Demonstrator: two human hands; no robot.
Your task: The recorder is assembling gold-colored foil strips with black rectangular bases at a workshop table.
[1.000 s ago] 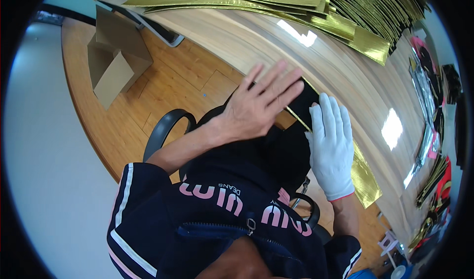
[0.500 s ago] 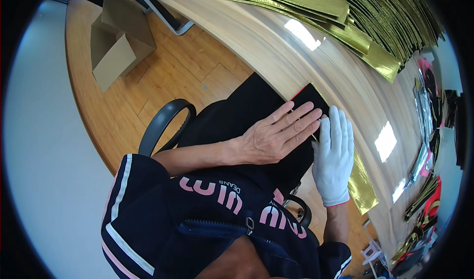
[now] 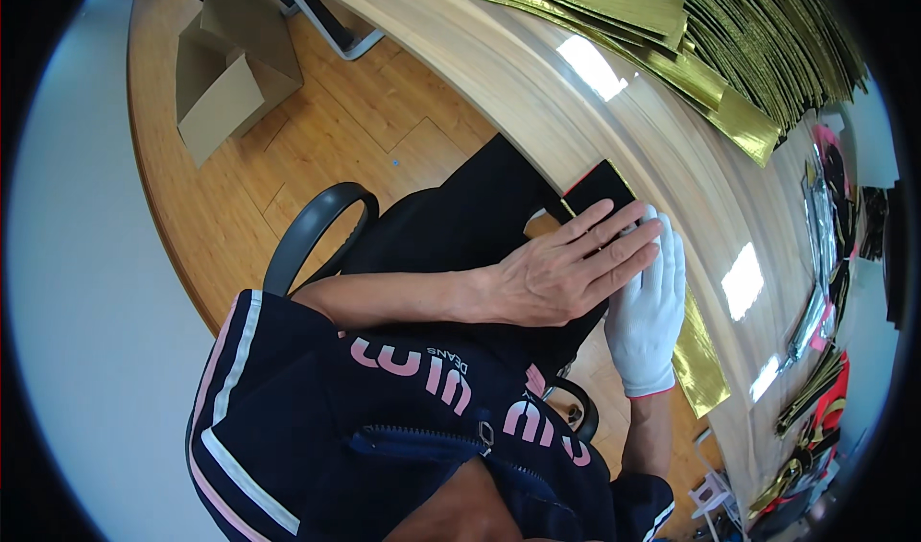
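A black piece (image 3: pixel 602 187) with thin gold and red edging lies at the near edge of the table. Bare, with its fingers stretched out flat, my left hand (image 3: pixel 561 271) rests over the lower part of that piece. Its fingertips cross over the fingers of my right hand (image 3: pixel 643 326), which wears a white glove. The gloved fingers are straight and lie flat beside the piece. From beneath the right hand a shiny gold strip (image 3: pixel 702 365) runs toward me along the table edge. Whatever lies directly under both palms is hidden.
Long gold strips (image 3: pixel 576 5) and a thick fanned stack of gold and black strips (image 3: pixel 767 38) lie across the far side of the table (image 3: pixel 499 72). More bundled strips (image 3: pixel 814 388) are at the right. An open cardboard box (image 3: pixel 230 82) stands on the floor, near a black chair armrest (image 3: pixel 317 235).
My left hand has slid to the right, so its fingers now overlap the gloved fingers. More of the black piece's upper part shows. The gloved hand has barely moved.
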